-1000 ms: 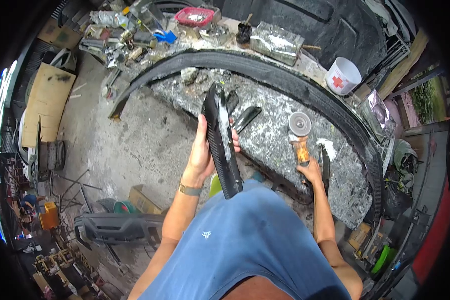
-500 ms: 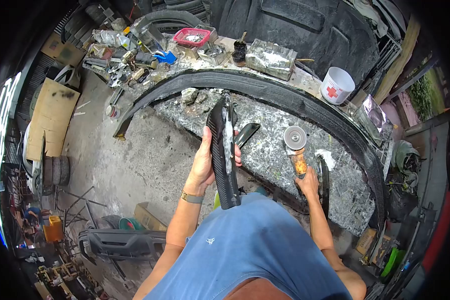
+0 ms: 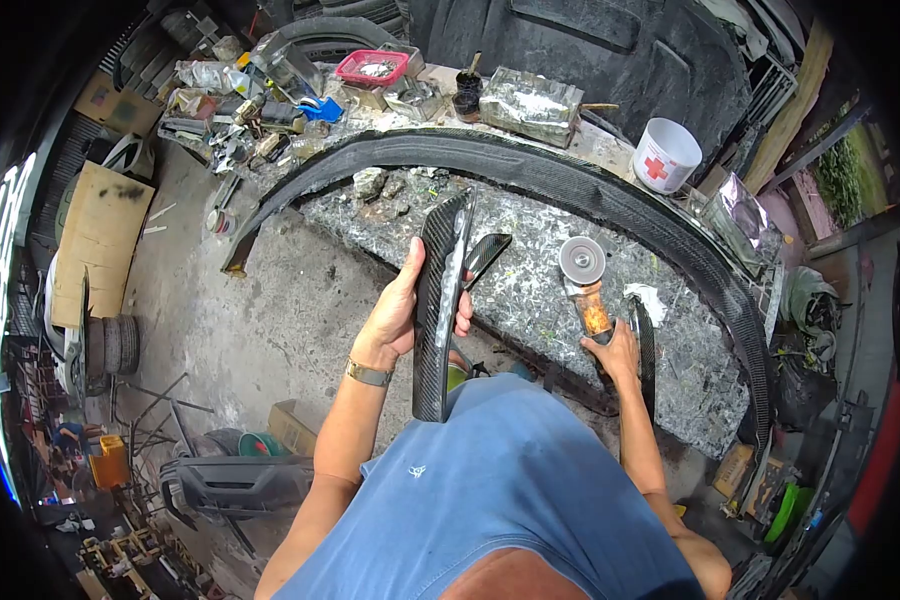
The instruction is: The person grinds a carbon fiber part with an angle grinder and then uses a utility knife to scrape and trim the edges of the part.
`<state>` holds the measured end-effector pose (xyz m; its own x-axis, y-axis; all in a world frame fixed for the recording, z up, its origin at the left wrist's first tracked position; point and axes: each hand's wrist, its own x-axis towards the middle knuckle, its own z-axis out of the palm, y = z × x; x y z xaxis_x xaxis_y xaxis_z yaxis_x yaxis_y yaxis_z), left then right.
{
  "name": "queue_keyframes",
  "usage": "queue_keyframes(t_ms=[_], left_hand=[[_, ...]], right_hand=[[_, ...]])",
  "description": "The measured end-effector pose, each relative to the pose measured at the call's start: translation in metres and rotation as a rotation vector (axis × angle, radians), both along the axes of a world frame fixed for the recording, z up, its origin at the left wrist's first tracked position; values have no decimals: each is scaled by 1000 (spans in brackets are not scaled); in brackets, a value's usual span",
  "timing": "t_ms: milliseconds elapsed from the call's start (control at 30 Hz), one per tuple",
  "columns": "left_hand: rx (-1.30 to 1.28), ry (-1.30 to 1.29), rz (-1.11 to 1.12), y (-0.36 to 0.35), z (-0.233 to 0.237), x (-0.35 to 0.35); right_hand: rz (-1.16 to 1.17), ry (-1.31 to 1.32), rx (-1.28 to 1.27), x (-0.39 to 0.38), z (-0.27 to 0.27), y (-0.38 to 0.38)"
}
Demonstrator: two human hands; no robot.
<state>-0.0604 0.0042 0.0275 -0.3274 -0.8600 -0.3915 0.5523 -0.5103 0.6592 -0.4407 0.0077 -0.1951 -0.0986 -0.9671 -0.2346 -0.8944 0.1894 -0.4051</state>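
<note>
My left hand is wrapped round a long black carbon-fibre trim piece, thumb on its left side and fingertips showing at its right. The piece points away from me, its near end over my shirt, with a whitish strip along its right edge. My right hand grips the handle end of an orange, worn angle grinder, whose round disc faces up over the speckled worktable. A smaller carbon-fibre strip shows just beyond my left hand. Near the grinder lie a white scrap and another dark strip.
A long curved carbon-fibre part arches along the table's far side. Behind it stand a white bucket, a taped block, a dark jar and a red basket. A black bumper rests on the floor at left.
The trim piece has turned slightly in my left hand, showing more of its weave and less of the whitish strip. Its near end has shifted left. My right hand still holds the grinder.
</note>
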Motion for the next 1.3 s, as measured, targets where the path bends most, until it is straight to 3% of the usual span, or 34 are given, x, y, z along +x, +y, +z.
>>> queue_keyframes(t_ms=[200, 267, 333, 600, 667, 733, 800, 900, 1067, 1167, 1233, 1300], left_hand=[[-24, -13, 0, 3, 6, -5], [-34, -40, 24, 5, 10, -7], [-42, -64, 31, 7, 14, -8], [-18, -105, 17, 13, 15, -11], [-54, -307, 49, 17, 17, -13], [-32, -359, 51, 23, 17, -13], [69, -389, 102, 27, 5, -15], [67, -441, 66, 33, -13, -16], [-5, -486, -183, 22, -34, -20], [-19, -508, -361, 12, -39, -30], [-71, -535, -600, 2, -41, -30], [-41, -555, -810, -7, -54, -26]], right_hand=[[-67, -68, 43, -11, 35, 4], [-214, -463, -162, -24, 34, 7], [-299, -592, -286, -33, 34, 6], [-296, -826, -440, -15, 90, 3], [-196, -942, -389, 7, 113, 9], [-51, -1013, -17, 37, 139, 19], [346, -1115, 386, 69, 153, 27], [875, -956, 473, 115, 115, 46], [673, -830, 654, 147, 86, 68], [413, -835, 578, 133, 110, 99], [184, -793, 473, 145, 115, 132], [-20, -605, 367, 160, 113, 163]])
